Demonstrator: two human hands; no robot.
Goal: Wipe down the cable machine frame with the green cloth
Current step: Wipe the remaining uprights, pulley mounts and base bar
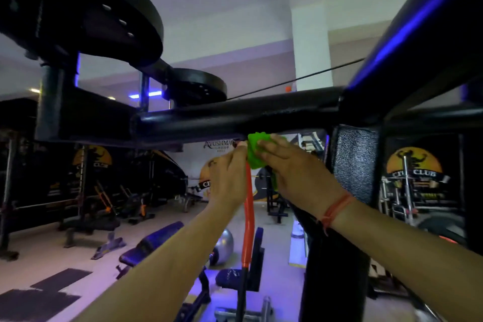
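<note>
The black cable machine frame crosses the view overhead as a thick horizontal bar with round pulleys at the upper left. The green cloth is bunched just under that bar, around the top of a red handle bar that hangs down from it. My right hand presses the cloth with straight fingers laid over it. My left hand grips the top of the red bar beside the cloth, fingers curled round it.
A thin cable runs from the pulleys to the upper right. A black upright post stands right of my hands. Below lie a black bench, a silver exercise ball and more gym equipment along the wall.
</note>
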